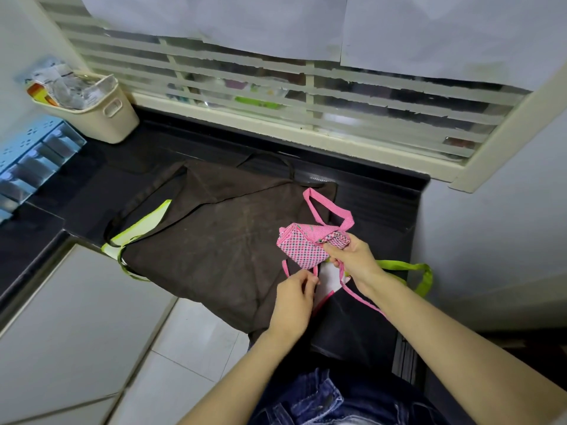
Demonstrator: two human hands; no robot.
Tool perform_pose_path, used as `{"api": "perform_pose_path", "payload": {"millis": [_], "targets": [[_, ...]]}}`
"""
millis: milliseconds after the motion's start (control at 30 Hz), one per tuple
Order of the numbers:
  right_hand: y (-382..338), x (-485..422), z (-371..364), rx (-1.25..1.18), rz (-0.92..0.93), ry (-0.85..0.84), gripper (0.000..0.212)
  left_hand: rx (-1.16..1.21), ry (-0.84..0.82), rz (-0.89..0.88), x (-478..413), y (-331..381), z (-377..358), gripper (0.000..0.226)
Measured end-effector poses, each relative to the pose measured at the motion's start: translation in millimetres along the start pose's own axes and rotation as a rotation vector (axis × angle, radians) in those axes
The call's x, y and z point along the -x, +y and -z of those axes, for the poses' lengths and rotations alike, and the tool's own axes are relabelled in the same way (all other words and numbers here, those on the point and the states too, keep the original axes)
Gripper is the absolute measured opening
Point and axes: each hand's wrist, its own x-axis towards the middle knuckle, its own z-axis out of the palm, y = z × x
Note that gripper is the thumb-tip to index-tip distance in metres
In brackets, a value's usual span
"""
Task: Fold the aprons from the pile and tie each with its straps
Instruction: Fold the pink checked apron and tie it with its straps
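A pink dotted apron (302,246) is folded into a small bundle and held just above the pile. My right hand (352,259) grips the bundle's right end between thumb and fingers. A pink neck strap (329,207) loops up from the bundle. My left hand (296,291) pinches a thin pink strap (286,268) below the bundle. Another thin pink strap (357,297) trails down past my right wrist. Under them lies a dark brown apron (214,240) spread flat, with a white apron with lime-green straps (408,266) partly hidden beneath.
The aprons lie on a black ledge (377,207) below a louvred window (276,96). A cream basket (101,115) of packets stands at the back left, beside a blue rack (33,157). White tiled floor (92,332) lies at the left; my jeans (322,400) show below.
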Motion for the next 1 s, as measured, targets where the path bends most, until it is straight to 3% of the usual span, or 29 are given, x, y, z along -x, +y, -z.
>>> {"api": "perform_pose_path", "payload": {"millis": [233,500,667,767,900,1000], "targets": [[6.0,-3.2,4.8,0.29,0.166,-0.011,0.019,-0.289,0.067,-0.306,-17.5,19.2,41.4,0.017],[12.2,3.8,4.4,0.457,0.312,-0.061,0.023,-0.478,0.079,-0.351,-48.6,16.6,63.5,0.015],[15.4,6.4,19.4,0.546,0.394,-0.136,0.035,-0.64,-0.232,-0.375,-57.6,20.3,79.0,0.02],[19.5,5.3,27.6,0.638,0.396,-0.18,0.04,-0.575,-0.393,-0.359,-61.7,14.2,80.5,0.017],[37.1,0.1,39.3,0.839,0.414,-0.262,0.017,-0.481,-0.583,-0.258,-60.4,-1.2,67.0,0.009],[46.5,0.9,43.1,0.85,0.464,-0.326,0.031,-0.3,-0.694,-0.166,-54.5,-9.2,54.0,0.012]]}}
